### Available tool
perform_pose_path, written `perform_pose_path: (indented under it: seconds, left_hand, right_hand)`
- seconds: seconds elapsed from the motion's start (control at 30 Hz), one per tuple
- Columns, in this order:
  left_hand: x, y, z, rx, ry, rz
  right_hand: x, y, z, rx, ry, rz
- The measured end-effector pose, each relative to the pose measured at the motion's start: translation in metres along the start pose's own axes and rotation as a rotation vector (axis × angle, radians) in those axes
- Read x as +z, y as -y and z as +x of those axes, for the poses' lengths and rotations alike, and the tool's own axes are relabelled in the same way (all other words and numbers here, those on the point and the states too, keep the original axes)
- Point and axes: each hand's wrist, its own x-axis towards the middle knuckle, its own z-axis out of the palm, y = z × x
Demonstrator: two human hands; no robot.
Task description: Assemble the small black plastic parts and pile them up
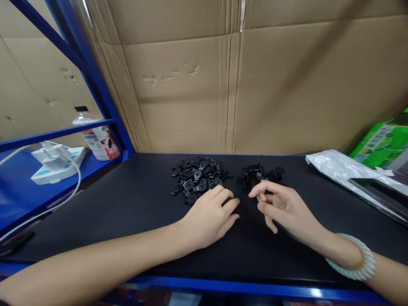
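Two piles of small black plastic parts lie on the black tabletop (127, 204). The larger pile (200, 172) holds flat round pieces with holes and short tabs. To its right is a smaller pile (255, 173) with some smooth round discs. My left hand (212, 216) is at the near edge of the larger pile, palm down, its fingers loosely bent and the thumb apart; nothing shows in it. Just in front of the smaller pile, my right hand (283, 208) is held with fingers spread and bent, with nothing visible between them. A pale beaded bracelet (353, 257) circles my right wrist.
At the left, a blue shelf (19, 182) carries a white power strip (59, 163) with plugs and a cable, and a labelled bottle (98, 136). A silvery bag (341, 168) and a green package (381, 144) lie at the right. Cardboard (178, 93) stands behind the table.
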Motion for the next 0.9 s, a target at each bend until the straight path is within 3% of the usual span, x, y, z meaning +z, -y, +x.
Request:
perform_pose_path:
  seconds: [0.13,0.33,0.47,0.63,0.9]
  left_hand:
    - [0.003,0.006,-0.002,-0.026,0.028,-0.167]
    - [-0.002,-0.001,-0.006,-0.063,-0.269,-0.624]
    - [-0.005,-0.012,-0.005,-0.147,-0.362,-0.797]
    - [-0.007,-0.017,-0.003,-0.193,-0.378,-0.893]
    - [-0.007,-0.023,-0.003,-0.135,-0.332,-0.887]
  right_hand:
    - [0.003,0.002,-0.001,0.115,0.081,0.037]
    - [0.009,0.001,-0.003,0.265,0.259,0.280]
    - [0.011,-0.002,-0.004,0.257,0.422,0.355]
    - [0.011,-0.004,-0.004,0.223,0.545,0.402]
    - [0.011,0.005,-0.004,0.287,0.568,0.368]
